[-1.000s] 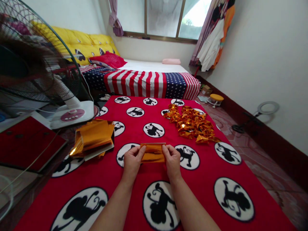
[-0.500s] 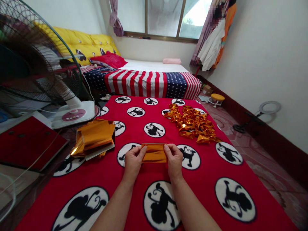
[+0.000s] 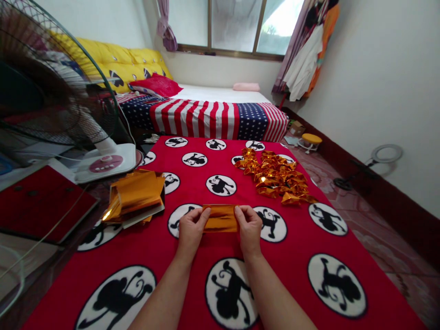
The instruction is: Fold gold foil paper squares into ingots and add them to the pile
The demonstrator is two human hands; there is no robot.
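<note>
A folded sheet of gold foil paper (image 3: pixel 221 218) is stretched between my hands above the red cloth. Its left end is pinched between the thumb and fingers of my left hand (image 3: pixel 191 225). My right hand (image 3: pixel 250 226) grips the right end the same way. To the left lies a loose stack of gold foil paper (image 3: pixel 137 195), with white backing showing at some edges. Beyond my right hand is a heap of folded gold paper pieces (image 3: pixel 275 176), shiny and angular.
The red cloth (image 3: pixel 275 275) with monkey prints covers the surface before me. A running fan (image 3: pixel 103 158) stands at left beside a red box (image 3: pixel 41 204). Behind is a bed (image 3: pixel 206 117) with a striped cover. A yellow stool (image 3: pixel 311 138) and a ring light (image 3: pixel 387 153) stand at right.
Both hands keep the folded foil paper at nearly the same place. The view has shifted very slightly; the stack and the heap lie as before.
</note>
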